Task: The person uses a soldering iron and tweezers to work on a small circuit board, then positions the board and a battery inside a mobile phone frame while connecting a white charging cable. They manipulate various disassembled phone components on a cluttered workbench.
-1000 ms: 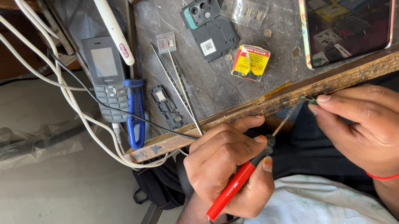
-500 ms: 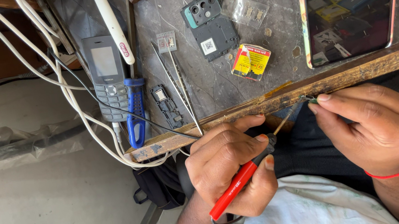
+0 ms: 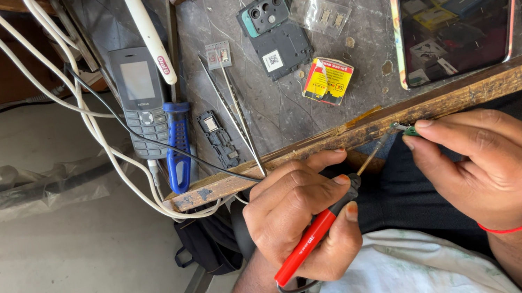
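At the near wooden edge of the grey stone surface (image 3: 355, 32), the left hand (image 3: 305, 220) wraps its grip around a red-handled soldering iron (image 3: 321, 228). The right hand (image 3: 493, 164) pinches a tiny green circuit part (image 3: 408, 129) just off that edge, the iron's tip close beside it.
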